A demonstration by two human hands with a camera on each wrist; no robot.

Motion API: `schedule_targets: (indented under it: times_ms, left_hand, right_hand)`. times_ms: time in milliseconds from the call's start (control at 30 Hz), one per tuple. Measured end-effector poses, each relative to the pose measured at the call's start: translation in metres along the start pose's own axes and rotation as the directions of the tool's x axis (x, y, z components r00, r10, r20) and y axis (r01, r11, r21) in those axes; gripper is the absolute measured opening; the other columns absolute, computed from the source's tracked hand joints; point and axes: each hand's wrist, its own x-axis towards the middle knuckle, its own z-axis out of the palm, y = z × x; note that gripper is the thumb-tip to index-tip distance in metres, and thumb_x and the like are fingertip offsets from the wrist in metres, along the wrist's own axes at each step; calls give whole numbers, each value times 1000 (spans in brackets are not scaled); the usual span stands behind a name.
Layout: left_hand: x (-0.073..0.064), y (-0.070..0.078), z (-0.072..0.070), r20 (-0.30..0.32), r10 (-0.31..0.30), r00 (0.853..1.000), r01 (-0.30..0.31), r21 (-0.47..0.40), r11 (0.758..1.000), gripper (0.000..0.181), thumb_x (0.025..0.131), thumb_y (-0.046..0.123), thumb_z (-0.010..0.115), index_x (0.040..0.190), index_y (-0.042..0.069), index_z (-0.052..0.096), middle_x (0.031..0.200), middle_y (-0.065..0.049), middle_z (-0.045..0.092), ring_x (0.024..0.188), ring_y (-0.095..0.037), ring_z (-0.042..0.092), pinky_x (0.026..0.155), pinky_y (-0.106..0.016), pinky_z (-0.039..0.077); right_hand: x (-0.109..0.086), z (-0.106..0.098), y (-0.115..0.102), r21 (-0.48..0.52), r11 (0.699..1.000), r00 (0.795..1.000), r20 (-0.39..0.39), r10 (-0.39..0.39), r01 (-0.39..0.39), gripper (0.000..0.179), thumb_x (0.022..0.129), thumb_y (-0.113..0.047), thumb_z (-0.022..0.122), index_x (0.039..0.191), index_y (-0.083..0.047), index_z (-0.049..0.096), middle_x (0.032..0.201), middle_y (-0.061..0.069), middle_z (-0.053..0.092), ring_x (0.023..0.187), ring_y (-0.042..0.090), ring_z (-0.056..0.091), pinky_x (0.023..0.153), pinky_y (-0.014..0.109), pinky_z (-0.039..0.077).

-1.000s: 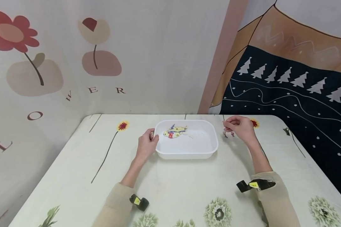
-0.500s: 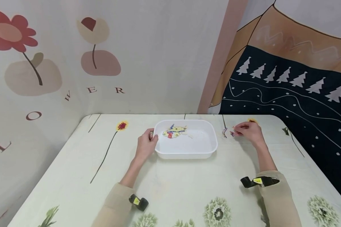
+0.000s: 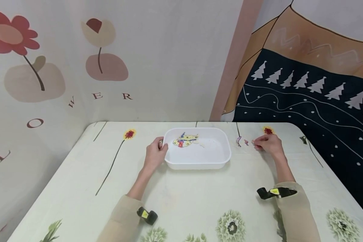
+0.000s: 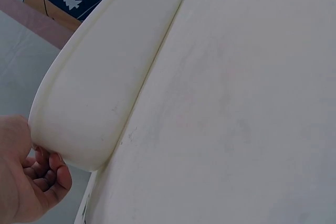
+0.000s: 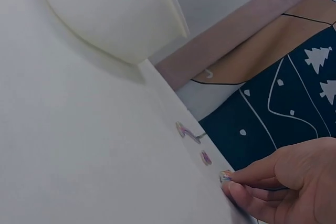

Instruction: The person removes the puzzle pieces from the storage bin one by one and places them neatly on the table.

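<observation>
Shifted the right hand [image 3: 270,144] rightward, farther from the white tray [image 3: 196,165], since one second earlier; kept the left hand [image 3: 155,153] at the tray's left end. Backed with a pale flower-printed curtain [image 3: 163,67] and, at right, a dark tree-printed cloth [image 3: 305,90]. Worked over a pale, flower-printed tablecloth [image 3: 184,198]. Had the tray standing upright near the table's far edge, between both hands. Wore beige sleeves [image 3: 294,211]. Gripped the tray by its left rim with the left hand, thumb over the edge, fingers curled against the outer wall. Kept a yellow, blue and red patterned item [image 3: 184,143] lying in the tray's left half, touched by neither hand. Left on the cloth, right of the tray and apart from each other, an elongated purplish piece [image 3: 238,141] and a smaller, rounder piece [image 3: 246,142]. Pinched a third small piece [image 5: 226,177] between right thumb and forefinger, tips parted only by its thickness. Could not tell whether it touched the cloth.
</observation>
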Motion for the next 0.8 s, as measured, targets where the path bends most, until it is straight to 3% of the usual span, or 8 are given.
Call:
schedule_targets:
  times_ms: [233, 600, 800]
  left_hand:
    - [1, 3, 1, 2, -4, 1000, 4, -3, 1000, 40, 100, 11, 57, 137, -3, 56, 82, -7, 48, 72, -19, 46, 58, -24, 36]
    - [2, 1, 2, -9, -4, 1000, 4, 10, 1000, 38, 100, 10, 57, 135, -3, 58, 82, -7, 48, 73, -19, 46, 59, -25, 36]
    - [1, 1, 1, -11, -9, 1000, 9, 3, 1000, 38, 100, 11, 57, 135, -3, 58, 82, -7, 48, 74, -19, 46, 60, -25, 36]
  right_hand:
    - [1, 0, 7, -11, 999, 999, -36, -38, 37, 29, 96, -8, 63, 111, 16, 65, 70, -4, 66, 58, 0, 61, 58, 18, 53]
    - [1, -4, 7, -8, 1000, 999, -41, -18, 18, 34, 99, -13, 57, 119, 14, 61, 77, 1, 67, 62, 2, 62, 61, 17, 51]
    - [1, -3, -2, 31, 995, 995, -49, -92, 94, 34, 101, -14, 57, 122, 13, 60, 96, 16, 71, 67, 2, 65, 66, 17, 53]
